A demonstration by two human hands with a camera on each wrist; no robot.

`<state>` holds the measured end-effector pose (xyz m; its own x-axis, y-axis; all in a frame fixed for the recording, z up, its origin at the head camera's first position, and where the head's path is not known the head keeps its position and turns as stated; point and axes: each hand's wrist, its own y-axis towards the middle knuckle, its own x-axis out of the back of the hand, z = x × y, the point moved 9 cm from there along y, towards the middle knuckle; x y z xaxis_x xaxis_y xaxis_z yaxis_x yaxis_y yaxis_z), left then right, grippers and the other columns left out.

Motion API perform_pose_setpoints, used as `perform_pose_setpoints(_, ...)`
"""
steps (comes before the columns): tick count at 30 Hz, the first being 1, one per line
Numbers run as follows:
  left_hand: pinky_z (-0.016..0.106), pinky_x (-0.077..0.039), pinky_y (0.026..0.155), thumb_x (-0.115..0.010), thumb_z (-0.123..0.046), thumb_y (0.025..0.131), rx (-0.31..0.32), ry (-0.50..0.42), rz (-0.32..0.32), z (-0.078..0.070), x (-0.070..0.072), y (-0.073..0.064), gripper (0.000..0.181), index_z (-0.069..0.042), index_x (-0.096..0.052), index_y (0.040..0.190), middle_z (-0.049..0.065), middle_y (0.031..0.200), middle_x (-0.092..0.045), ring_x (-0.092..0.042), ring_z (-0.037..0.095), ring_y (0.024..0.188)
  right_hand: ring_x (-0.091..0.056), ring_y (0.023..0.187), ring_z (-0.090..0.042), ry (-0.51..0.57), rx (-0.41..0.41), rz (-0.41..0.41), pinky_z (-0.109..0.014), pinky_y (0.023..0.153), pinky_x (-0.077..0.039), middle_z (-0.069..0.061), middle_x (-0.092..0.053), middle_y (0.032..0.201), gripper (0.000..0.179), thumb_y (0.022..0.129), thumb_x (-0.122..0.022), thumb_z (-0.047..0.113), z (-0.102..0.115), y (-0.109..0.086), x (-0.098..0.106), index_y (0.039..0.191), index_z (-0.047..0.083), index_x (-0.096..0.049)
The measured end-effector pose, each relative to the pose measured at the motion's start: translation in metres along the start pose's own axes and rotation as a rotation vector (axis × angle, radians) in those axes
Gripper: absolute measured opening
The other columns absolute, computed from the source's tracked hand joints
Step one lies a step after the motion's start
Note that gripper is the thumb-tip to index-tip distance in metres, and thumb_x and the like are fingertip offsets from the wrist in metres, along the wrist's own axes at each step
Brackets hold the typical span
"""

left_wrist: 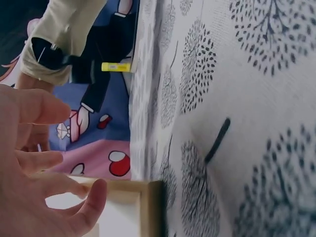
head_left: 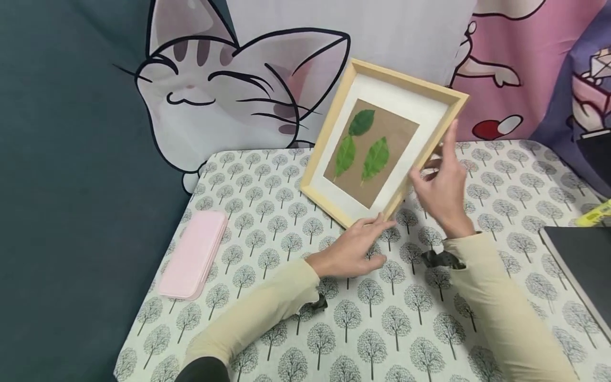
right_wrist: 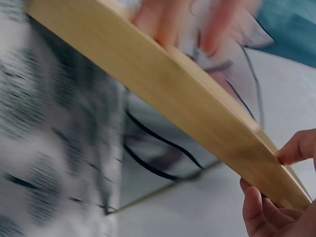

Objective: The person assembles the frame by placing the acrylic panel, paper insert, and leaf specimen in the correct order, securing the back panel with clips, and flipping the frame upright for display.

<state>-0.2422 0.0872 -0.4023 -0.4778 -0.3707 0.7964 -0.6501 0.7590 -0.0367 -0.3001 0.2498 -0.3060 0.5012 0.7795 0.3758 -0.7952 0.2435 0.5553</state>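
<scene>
A pale wooden picture frame [head_left: 326, 138] is tilted, leaning back and turned at an angle over the tablecloth. Inside its white mat, three green leaves [head_left: 375, 159] show on a brown backing [head_left: 396, 132]. My right hand [head_left: 441, 185] grips the frame's right side, thumb on the front edge and fingers behind, as the right wrist view also shows along the wooden side [right_wrist: 163, 94]. At the lower corner, my left hand [head_left: 353, 249] touches the frame with its fingertips, its fingers loosely extended. In the left wrist view those fingers [left_wrist: 94, 207] overlap the frame's corner.
A pink case [head_left: 193, 254] lies on the left of the tree-patterned tablecloth [head_left: 296, 265]. At the right edge are a dark flat object [head_left: 582, 260] and a yellow stick-shaped item [head_left: 594, 213]. A cat-print curtain [head_left: 205, 106] hangs behind the table.
</scene>
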Motion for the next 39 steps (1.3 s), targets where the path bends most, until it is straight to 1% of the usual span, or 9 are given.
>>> perform_pose_setpoints(4, 0.055, -0.034, 0.12, -0.064, -0.024, 0.095, -0.026, -0.005, -0.002, 0.002, -0.003, 0.005, 0.072, -0.023, -0.031, 0.158, 0.008, 0.169, -0.006, -0.021, 0.026, 0.156, -0.072, 0.081, -0.039, -0.107, 0.026, 0.073, -0.017, 0.059, -0.057, -0.031, -0.071, 0.104, 0.102, 0.082, -0.069, -0.001, -0.007, -0.019, -0.022, 0.161, 0.003, -0.005)
perform_pose_setpoints(8, 0.044, -0.032, 0.124, -0.058, -0.019, 0.097, -0.06, 0.09, 0.01, 0.011, 0.002, 0.009, 0.049, -0.015, -0.051, 0.146, 0.006, 0.169, -0.013, -0.029, 0.025, 0.153, -0.072, 0.071, -0.041, -0.19, 0.068, 0.062, -0.046, 0.062, -0.058, -0.03, -0.073, 0.091, 0.102, 0.081, -0.071, 0.004, -0.009, -0.026, -0.027, 0.159, -0.002, -0.006)
perform_pose_setpoints(11, 0.038, -0.032, 0.125, -0.055, -0.014, 0.098, -0.021, 0.116, -0.036, 0.034, 0.022, 0.007, 0.035, -0.011, -0.063, 0.132, 0.005, 0.164, -0.033, -0.04, 0.024, 0.148, -0.071, 0.069, -0.041, -0.207, 0.058, 0.07, -0.05, 0.063, -0.058, -0.03, -0.072, 0.088, 0.101, 0.082, -0.07, 0.005, -0.01, -0.025, -0.027, 0.16, -0.001, -0.006)
perform_pose_setpoints(17, 0.048, -0.042, 0.117, -0.058, -0.007, 0.094, 0.209, -0.008, -0.371, 0.111, 0.09, -0.012, 0.032, -0.009, -0.064, 0.125, 0.013, 0.147, -0.053, -0.055, 0.033, 0.127, -0.073, 0.072, -0.041, -0.184, -0.003, 0.164, -0.052, 0.068, -0.058, -0.029, -0.074, 0.091, 0.101, 0.084, -0.068, 0.004, -0.016, -0.021, -0.028, 0.162, 0.008, -0.003)
perform_pose_setpoints(21, 0.051, -0.046, 0.109, -0.058, -0.003, 0.091, 0.352, -0.08, -0.591, 0.152, 0.123, -0.035, 0.046, -0.015, -0.059, 0.135, 0.015, 0.144, -0.049, -0.05, 0.033, 0.128, -0.073, 0.075, -0.04, -0.139, 0.0, 0.289, -0.054, 0.103, -0.046, -0.03, -0.073, 0.102, 0.104, 0.085, -0.069, 0.002, -0.022, -0.014, -0.036, 0.162, 0.012, 0.001)
perform_pose_setpoints(23, 0.054, -0.046, 0.108, -0.059, -0.001, 0.088, 0.367, -0.12, -0.646, 0.163, 0.129, -0.042, 0.056, -0.02, -0.055, 0.141, 0.018, 0.146, -0.045, -0.048, 0.035, 0.132, -0.073, 0.077, -0.04, -0.139, 0.004, 0.338, -0.055, 0.104, -0.045, -0.031, -0.072, 0.105, 0.105, 0.086, -0.068, 0.0, -0.025, -0.008, -0.039, 0.162, 0.012, 0.004)
perform_pose_setpoints(27, 0.052, -0.049, 0.109, -0.054, 0.003, 0.086, 0.342, -0.293, -0.605, 0.175, 0.123, -0.043, 0.073, -0.035, -0.044, 0.148, 0.019, 0.149, -0.046, -0.052, 0.037, 0.134, -0.073, 0.085, -0.043, -0.14, -0.017, 0.419, -0.016, 0.075, -0.057, -0.033, -0.069, 0.115, 0.107, 0.087, -0.068, -0.001, -0.034, 0.002, -0.042, 0.162, 0.016, 0.007)
perform_pose_setpoints(34, 0.033, -0.061, 0.09, -0.058, 0.012, 0.087, 0.28, -0.425, -0.482, 0.177, 0.109, -0.043, 0.083, -0.04, -0.039, 0.149, 0.016, 0.132, -0.059, -0.067, 0.032, 0.114, -0.071, 0.095, -0.044, -0.146, -0.072, 0.503, -0.016, 0.07, -0.057, -0.03, -0.057, 0.138, 0.105, 0.091, -0.067, 0.005, -0.05, 0.011, -0.041, 0.16, 0.032, 0.008)
perform_pose_setpoints(39, 0.032, -0.062, 0.087, -0.066, 0.016, 0.083, 0.248, -0.495, -0.423, 0.175, 0.104, -0.043, 0.088, -0.039, -0.041, 0.147, 0.015, 0.129, -0.058, -0.068, 0.03, 0.107, -0.068, 0.107, -0.043, -0.081, -0.081, 0.494, 0.002, 0.07, -0.047, -0.03, -0.057, 0.136, 0.102, 0.093, -0.064, 0.0, -0.056, 0.016, -0.042, 0.16, 0.038, 0.003)
